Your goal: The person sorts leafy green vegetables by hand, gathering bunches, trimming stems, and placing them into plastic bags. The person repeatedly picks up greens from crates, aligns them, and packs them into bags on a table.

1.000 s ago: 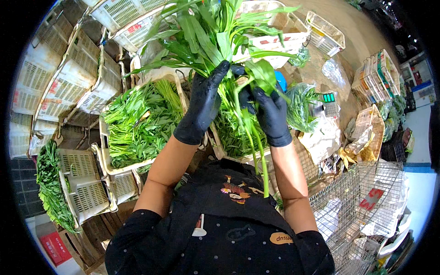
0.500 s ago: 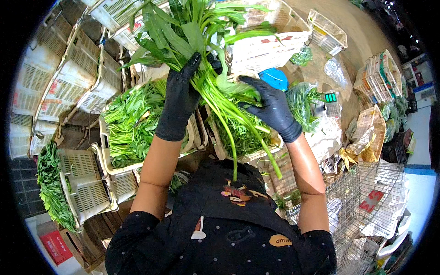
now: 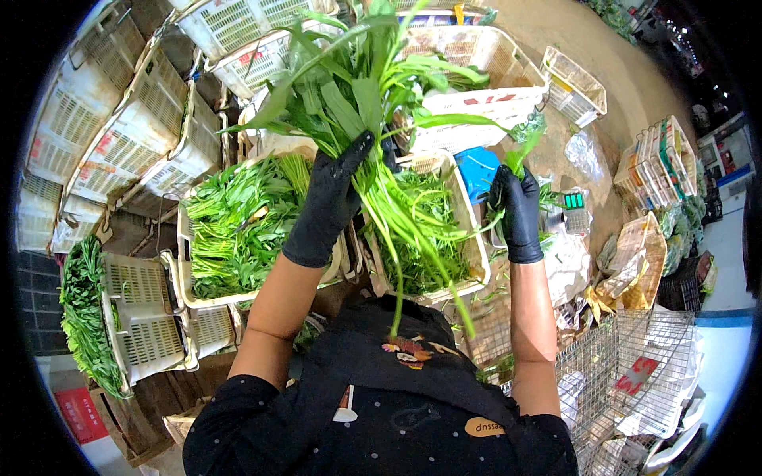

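Observation:
My left hand (image 3: 327,210), in a black glove, is closed around a bunch of water spinach (image 3: 343,103). Its broad leaves fan out above the fist, and the pale green stems hang down toward my apron. To the right, my black-gloved right hand (image 3: 520,218) is closed on a few leaves (image 3: 521,152) that stick out above the fist, apart from the bunch. Below the bunch stands a cream crate (image 3: 474,230) with loose greens in it. Another crate (image 3: 185,258), left of my left forearm, is filled with bunched greens.
Stacked white crates (image 3: 119,119) line the left side. Beyond my hands is a large white crate (image 3: 484,119), with a blue plastic object (image 3: 474,170) near it. A small scale (image 3: 573,210) stands right of my right hand. A wire cage (image 3: 627,365) is at lower right.
My right hand has moved right, away from the stems, and closed on some leaves. My left hand, still gripping the bunch, has shifted slightly right and nearer to me.

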Tool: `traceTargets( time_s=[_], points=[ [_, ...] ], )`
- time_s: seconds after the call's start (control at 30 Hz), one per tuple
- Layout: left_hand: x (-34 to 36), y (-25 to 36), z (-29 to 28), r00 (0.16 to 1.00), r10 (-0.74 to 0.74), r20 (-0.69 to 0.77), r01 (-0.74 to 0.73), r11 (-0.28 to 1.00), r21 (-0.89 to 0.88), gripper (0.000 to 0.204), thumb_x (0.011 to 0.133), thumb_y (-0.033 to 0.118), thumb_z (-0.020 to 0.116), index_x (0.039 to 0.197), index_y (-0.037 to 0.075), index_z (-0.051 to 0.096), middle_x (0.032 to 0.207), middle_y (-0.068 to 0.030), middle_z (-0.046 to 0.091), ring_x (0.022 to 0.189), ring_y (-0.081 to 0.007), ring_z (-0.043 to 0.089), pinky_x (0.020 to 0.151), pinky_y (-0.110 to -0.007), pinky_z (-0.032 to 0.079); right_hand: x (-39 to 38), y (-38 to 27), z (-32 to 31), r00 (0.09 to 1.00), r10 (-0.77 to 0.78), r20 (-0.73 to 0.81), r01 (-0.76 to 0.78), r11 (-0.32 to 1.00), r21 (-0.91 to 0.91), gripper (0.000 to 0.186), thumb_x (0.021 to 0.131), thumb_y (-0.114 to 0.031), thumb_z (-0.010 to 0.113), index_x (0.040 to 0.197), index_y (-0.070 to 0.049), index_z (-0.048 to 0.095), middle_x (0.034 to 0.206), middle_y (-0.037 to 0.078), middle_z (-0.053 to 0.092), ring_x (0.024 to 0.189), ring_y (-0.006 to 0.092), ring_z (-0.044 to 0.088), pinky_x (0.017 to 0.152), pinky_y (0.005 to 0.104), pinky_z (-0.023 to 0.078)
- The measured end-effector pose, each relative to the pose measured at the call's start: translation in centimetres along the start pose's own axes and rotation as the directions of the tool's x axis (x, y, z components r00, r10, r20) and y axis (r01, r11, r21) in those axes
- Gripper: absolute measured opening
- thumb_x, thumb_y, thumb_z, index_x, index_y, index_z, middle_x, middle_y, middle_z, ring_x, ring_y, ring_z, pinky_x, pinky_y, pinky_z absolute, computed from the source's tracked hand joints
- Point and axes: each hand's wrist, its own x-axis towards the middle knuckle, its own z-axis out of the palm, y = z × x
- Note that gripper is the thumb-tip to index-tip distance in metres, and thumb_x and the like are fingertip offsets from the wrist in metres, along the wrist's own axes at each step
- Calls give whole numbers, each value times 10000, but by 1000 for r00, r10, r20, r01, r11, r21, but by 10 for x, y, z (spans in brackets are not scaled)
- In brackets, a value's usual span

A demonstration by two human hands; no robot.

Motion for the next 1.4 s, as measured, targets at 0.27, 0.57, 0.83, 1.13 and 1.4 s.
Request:
traceTargets(
  time_s=[0.27, 0.57, 0.83, 1.13, 1.4],
  points=[
    [7, 31, 15, 995, -74, 63, 90, 947, -307, 220, 732, 47, 558, 943, -9, 529, 971, -64, 534, 889, -124, 507, 776, -270, 407, -8, -51, 93, 871, -487, 62, 482, 872, 86, 259, 722, -87, 596, 949, 4, 510, 837, 42, 571, 729, 115, 526, 669, 237, 409],
    [-11, 7, 30, 989, -143, 47, 149, 905, -399, 447, 640, -66, 536, 1069, 38, 463, 982, -84, 554, 947, -248, 497, 823, -344, 376, -44, -2, 43, 872, -261, 415, 363, 913, -188, 274, 766, -61, 512, 1029, -1, 464, 928, 72, 529, 864, 140, 495, 759, 258, 394],
    [-5, 41, 40, 927, -335, 169, 318, 462, -828, 390, 755, 14, 530, 1117, 16, 385, 997, -77, 517, 943, -140, 492, 794, -278, 414, -8, -44, 68, 743, -597, 304, 668, 628, -400, 358, 667, -141, 634, 951, 21, 488, 883, 149, 545, 747, 238, 531, 673, 308, 418],
    [-11, 43, 42, 998, 44, 39, -24, 910, -413, 388, 682, -70, 522, 1053, 40, 488, 1053, -82, 508, 1001, -202, 462, 869, -318, 354, -14, -23, 57, 982, -183, -50, 189, 926, 327, 244, 711, -39, 591, 946, -11, 531, 870, 21, 553, 768, 94, 513, 679, 226, 413],
    [-19, 50, 44, 881, -295, 370, 472, 481, -739, 459, 668, -106, 488, 1100, 38, 436, 1068, -89, 493, 1020, -205, 455, 859, -341, 369, -26, -16, 61, 959, -268, -90, 260, 961, -91, 180, 721, -96, 609, 859, 1, 546, 817, 41, 560, 754, 129, 507, 682, 270, 405]
  ],
)
